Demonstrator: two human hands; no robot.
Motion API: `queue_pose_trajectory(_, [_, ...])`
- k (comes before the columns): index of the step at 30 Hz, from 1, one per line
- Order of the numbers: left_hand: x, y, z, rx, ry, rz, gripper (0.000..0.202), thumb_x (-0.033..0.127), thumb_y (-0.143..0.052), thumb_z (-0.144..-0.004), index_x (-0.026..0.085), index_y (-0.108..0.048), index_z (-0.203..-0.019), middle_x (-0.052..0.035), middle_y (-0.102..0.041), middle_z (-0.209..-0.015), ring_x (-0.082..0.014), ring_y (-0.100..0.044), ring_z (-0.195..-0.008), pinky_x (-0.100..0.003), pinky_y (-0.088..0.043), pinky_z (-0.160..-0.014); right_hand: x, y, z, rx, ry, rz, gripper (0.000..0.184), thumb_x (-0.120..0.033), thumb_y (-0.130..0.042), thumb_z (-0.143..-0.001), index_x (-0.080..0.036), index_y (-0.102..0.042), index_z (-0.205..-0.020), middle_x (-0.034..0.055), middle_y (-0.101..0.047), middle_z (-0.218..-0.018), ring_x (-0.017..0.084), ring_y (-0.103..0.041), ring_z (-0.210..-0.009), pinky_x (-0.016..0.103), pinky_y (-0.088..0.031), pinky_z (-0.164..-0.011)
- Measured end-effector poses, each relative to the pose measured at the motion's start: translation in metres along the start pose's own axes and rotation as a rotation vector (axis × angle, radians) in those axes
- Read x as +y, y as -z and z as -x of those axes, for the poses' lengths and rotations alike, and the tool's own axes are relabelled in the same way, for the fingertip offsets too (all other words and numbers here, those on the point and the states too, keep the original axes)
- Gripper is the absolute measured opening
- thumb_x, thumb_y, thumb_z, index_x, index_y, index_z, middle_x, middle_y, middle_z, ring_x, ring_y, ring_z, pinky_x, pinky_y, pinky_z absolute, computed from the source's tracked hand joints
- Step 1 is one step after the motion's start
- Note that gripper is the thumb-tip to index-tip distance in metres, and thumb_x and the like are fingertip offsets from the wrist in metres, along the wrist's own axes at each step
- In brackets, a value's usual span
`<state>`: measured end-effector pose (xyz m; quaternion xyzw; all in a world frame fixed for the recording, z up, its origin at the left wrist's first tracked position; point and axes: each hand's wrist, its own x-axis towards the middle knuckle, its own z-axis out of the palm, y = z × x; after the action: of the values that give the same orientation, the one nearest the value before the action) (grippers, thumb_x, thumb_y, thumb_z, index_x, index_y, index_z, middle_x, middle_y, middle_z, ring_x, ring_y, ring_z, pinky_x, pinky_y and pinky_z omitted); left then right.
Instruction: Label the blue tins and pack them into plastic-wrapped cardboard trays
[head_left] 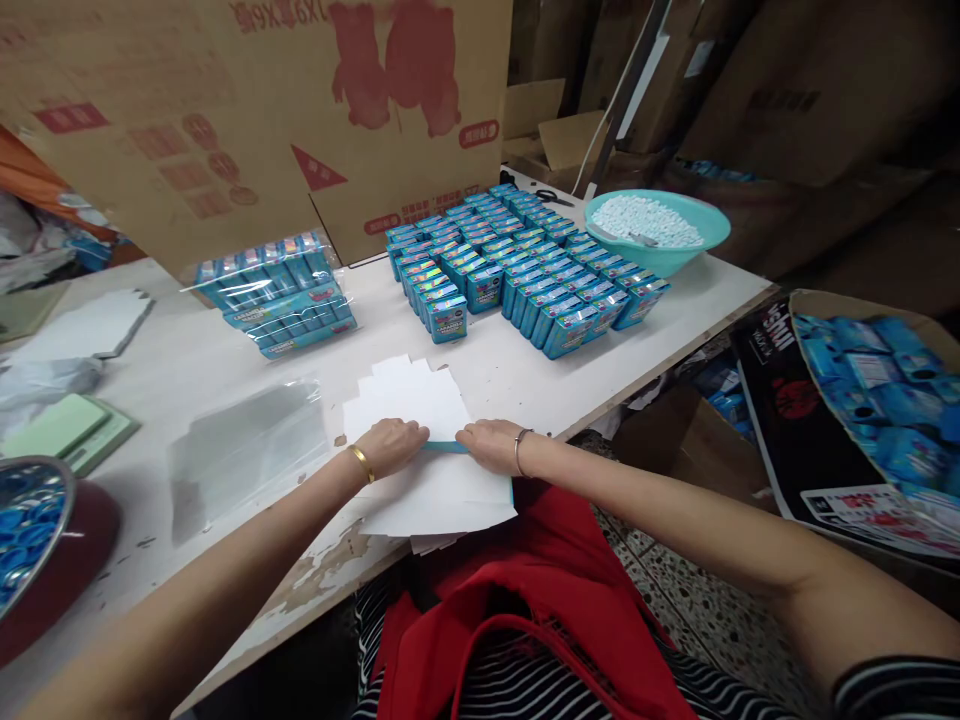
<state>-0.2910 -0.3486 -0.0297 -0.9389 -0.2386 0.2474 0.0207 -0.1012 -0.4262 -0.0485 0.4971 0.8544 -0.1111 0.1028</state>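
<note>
My left hand point(390, 445) and my right hand point(491, 445) rest knuckles-up on a stack of flat white card blanks point(420, 440) at the table's near edge. Both hands have curled fingers pinching a thin teal strip point(444, 447), the edge of a folded blank, that runs between them. A gold bangle is on my left wrist, a thin bracelet on my right. Beyond the stack stand several rows of small teal boxes point(525, 270).
A shrink-wrapped pack of teal boxes point(281, 295) lies left of the rows. An empty clear bag point(240, 450) lies beside the blanks. A teal bowl of white pellets point(656, 230) sits far right. A large cardboard carton point(247, 110) stands behind. A box of wrapped packs point(885, 390) sits right.
</note>
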Motion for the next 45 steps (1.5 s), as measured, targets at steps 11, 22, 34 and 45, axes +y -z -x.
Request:
queue_pose_trajectory(11, [0.009, -0.007, 0.006, 0.05, 0.047, -0.006, 0.028, 0.006, -0.034, -0.087, 0.013, -0.057, -0.101, -0.0158, -0.063, -0.091, -0.0288, -0.064, -0.08, -0.036, -0.048, -0.058, -0.003, -0.009, -0.011, 0.017, -0.024, 0.134, 0.03, -0.006, -0.032, -0.092, -0.014, -0.049, -0.115, 0.0139, -0.063, -0.101, 0.024, -0.062, -0.091, 0.033, -0.05, -0.067])
queue_pose_trajectory(22, [0.02, -0.008, 0.001, 0.101, 0.212, 0.07, 0.026, 0.006, -0.034, -0.088, 0.012, -0.056, -0.1, -0.0141, -0.061, -0.084, -0.0261, -0.064, -0.077, -0.035, -0.048, -0.06, 0.003, 0.001, -0.018, 0.044, 0.005, 0.166, 0.028, -0.008, -0.03, -0.094, -0.012, -0.051, -0.112, 0.0142, -0.062, -0.104, 0.024, -0.06, -0.098, 0.033, -0.047, -0.074])
queue_pose_trajectory(34, [0.023, 0.004, 0.069, 0.289, -0.132, 0.415, 0.051, 0.05, -0.052, -0.086, 0.021, -0.048, -0.128, -0.0116, -0.058, -0.12, -0.0236, -0.056, -0.104, -0.036, -0.045, -0.087, 0.032, 0.003, -0.046, 0.042, 0.083, 0.187, 0.031, -0.01, -0.035, -0.093, -0.022, -0.05, -0.117, 0.0093, -0.062, -0.11, 0.022, -0.061, -0.096, 0.031, -0.045, -0.068])
queue_pose_trajectory(45, [-0.003, -0.013, 0.031, 0.191, 0.09, 0.894, 0.02, 0.036, -0.046, -0.088, 0.019, -0.056, -0.093, 0.0018, -0.061, -0.072, -0.0126, -0.053, -0.064, -0.025, -0.042, -0.063, 0.019, 0.02, -0.003, 0.521, 0.069, -0.211, 0.05, -0.043, -0.05, -0.092, -0.01, -0.045, -0.13, 0.0155, -0.055, -0.121, 0.024, -0.049, -0.112, 0.039, -0.041, -0.094])
